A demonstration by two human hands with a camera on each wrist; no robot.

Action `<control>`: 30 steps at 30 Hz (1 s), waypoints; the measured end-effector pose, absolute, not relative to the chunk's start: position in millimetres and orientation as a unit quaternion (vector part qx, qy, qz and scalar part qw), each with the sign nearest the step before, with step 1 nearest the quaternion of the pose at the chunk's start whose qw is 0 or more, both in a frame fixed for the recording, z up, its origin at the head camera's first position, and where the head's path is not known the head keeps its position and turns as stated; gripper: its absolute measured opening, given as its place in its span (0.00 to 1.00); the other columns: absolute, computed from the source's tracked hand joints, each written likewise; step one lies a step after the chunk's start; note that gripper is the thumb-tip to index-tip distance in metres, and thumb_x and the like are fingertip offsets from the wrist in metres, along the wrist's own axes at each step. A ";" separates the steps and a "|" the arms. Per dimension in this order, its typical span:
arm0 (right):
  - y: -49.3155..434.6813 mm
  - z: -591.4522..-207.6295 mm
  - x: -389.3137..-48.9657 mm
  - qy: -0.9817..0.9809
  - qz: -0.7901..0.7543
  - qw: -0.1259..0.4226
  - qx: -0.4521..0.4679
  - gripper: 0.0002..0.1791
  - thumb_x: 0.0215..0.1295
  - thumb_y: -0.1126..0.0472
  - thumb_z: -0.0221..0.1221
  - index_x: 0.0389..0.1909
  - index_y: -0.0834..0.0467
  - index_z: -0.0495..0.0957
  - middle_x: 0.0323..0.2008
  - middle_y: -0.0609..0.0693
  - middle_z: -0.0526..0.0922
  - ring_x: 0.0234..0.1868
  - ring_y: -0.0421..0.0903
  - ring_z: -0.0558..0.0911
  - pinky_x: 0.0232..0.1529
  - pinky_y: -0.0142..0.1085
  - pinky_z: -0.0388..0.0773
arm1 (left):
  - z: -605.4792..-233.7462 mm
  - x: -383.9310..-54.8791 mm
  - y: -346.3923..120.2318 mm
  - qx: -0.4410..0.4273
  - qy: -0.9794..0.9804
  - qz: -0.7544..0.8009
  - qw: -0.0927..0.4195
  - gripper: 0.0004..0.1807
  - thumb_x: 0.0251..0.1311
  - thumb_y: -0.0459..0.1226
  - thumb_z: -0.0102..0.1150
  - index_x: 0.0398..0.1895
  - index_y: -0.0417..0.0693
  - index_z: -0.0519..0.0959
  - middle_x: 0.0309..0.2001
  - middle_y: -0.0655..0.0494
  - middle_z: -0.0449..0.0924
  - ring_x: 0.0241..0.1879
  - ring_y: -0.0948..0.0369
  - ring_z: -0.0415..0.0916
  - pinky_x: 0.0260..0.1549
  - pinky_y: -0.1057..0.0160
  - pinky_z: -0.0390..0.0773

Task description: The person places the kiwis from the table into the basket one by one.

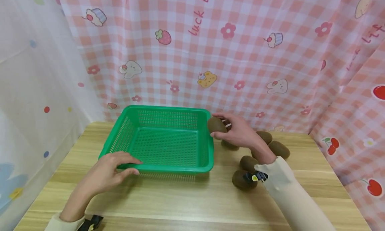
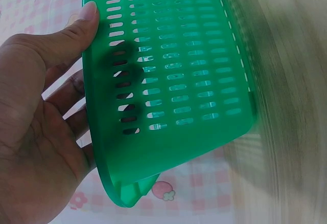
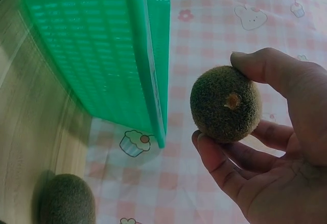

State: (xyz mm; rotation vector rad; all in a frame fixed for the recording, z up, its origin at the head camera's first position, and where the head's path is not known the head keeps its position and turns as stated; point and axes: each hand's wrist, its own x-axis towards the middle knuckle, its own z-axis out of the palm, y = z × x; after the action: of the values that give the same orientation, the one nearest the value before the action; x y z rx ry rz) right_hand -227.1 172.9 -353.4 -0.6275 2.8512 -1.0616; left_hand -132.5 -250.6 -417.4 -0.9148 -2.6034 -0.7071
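Note:
A brown, fuzzy kiwifruit is held between the thumb and fingers of my right hand, just right of the basket and above the table. The right wrist view shows the end of this kiwifruit facing the camera. My left hand grips the near left rim of a green plastic basket. In the left wrist view the thumb lies on the outer side of the rim and the fingers reach behind the slotted wall. Inside the basket only its slotted bottom is visible.
Several more kiwifruits lie right of the basket, among them one near the front and one at the far right. Some are partly hidden by my right hand and forearm. A pink checked curtain hangs behind the wooden table.

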 end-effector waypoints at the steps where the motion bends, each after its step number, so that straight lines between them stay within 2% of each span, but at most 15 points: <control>1: 171.0 -352.9 -227.7 0.917 -0.342 0.020 -0.205 0.37 0.61 0.48 0.72 0.71 0.49 0.73 0.59 0.53 0.81 0.53 0.53 0.82 0.50 0.46 0.83 | -417.4 -132.4 -250.6 -0.318 -0.904 -0.247 0.146 0.15 0.53 0.41 0.78 0.43 0.67 0.88 0.41 0.74 0.87 0.42 0.68 0.83 0.39 0.62 0.81; 10: 154.6 -346.0 -230.4 0.917 -0.330 0.042 -0.221 0.37 0.62 0.48 0.72 0.71 0.48 0.72 0.56 0.50 0.81 0.54 0.51 0.82 0.50 0.45 0.82 | -418.3 -131.9 -251.4 -0.317 -0.905 -0.248 0.141 0.15 0.53 0.40 0.77 0.43 0.66 0.88 0.41 0.73 0.87 0.42 0.66 0.84 0.37 0.63 0.83; 15: 146.4 -343.1 -232.4 0.917 -0.327 0.050 -0.223 0.36 0.62 0.48 0.71 0.71 0.46 0.72 0.54 0.49 0.82 0.54 0.50 0.81 0.49 0.44 0.82 | -419.3 -132.9 -252.2 -0.316 -0.904 -0.256 0.134 0.14 0.54 0.40 0.77 0.44 0.65 0.88 0.41 0.70 0.88 0.42 0.64 0.84 0.33 0.68 0.82; 24: 134.7 -344.3 -237.8 0.911 -0.319 0.057 -0.255 0.37 0.61 0.52 0.72 0.71 0.51 0.72 0.56 0.52 0.81 0.51 0.51 0.83 0.47 0.42 0.83 | -418.9 -132.4 -249.8 -0.312 -0.906 -0.253 0.136 0.14 0.54 0.41 0.77 0.43 0.67 0.88 0.41 0.73 0.87 0.42 0.66 0.83 0.38 0.64 0.83; 30: 125.7 -344.0 -240.4 0.918 -0.290 0.065 -0.264 0.38 0.61 0.51 0.72 0.72 0.50 0.71 0.57 0.51 0.82 0.51 0.49 0.83 0.47 0.41 0.83 | -419.8 -133.6 -249.9 -0.318 -0.903 -0.247 0.147 0.16 0.52 0.40 0.78 0.43 0.68 0.88 0.41 0.74 0.87 0.42 0.66 0.84 0.39 0.62 0.83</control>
State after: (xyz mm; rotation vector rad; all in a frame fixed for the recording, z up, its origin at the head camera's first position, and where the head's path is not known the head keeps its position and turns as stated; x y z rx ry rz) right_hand -240.4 125.7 -344.0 -0.7962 2.7697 -0.8743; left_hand -133.6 -249.9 -419.8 -0.9149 -2.5996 -0.7117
